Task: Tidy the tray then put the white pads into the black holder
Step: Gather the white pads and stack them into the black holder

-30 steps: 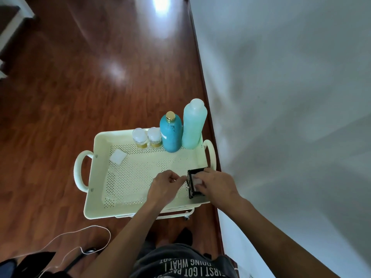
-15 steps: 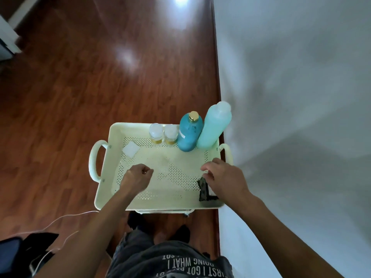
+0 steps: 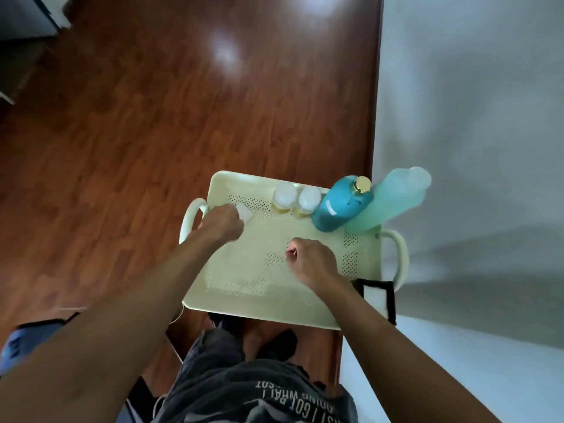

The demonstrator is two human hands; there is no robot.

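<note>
In the head view the left hand (image 3: 222,222) has its curled fingers on a white pad (image 3: 245,212) at the far left of the cream tray (image 3: 274,303), the right hand (image 3: 311,261) hovers loosely curled and empty mid-tray, and the black holder (image 3: 389,296), white inside, sits at the near right corner.

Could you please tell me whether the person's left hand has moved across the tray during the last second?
Yes. The left hand moved from near the black holder to the white pad by the tray's far-left corner.
</note>
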